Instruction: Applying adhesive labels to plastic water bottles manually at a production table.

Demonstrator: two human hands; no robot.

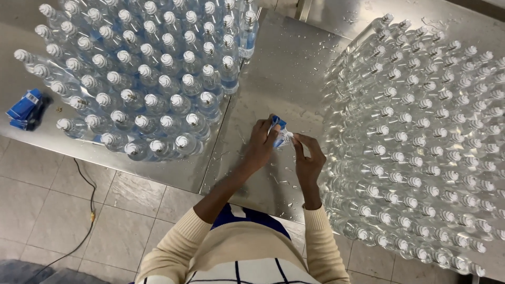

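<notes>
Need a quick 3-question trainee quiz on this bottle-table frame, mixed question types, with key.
1. True or false: the left hand and right hand hold one bottle between them.
2. Which group of bottles carries blue labels: A) the left group B) the right group?
3. What lies at the far left edge of the steel table?

Key: 1 true. 2 A. 3 a stack of blue labels.

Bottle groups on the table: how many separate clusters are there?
2. One labelled bottle cluster stands at the table's far left; one unlabelled cluster fills the right, partly cut off by the frame.
</notes>
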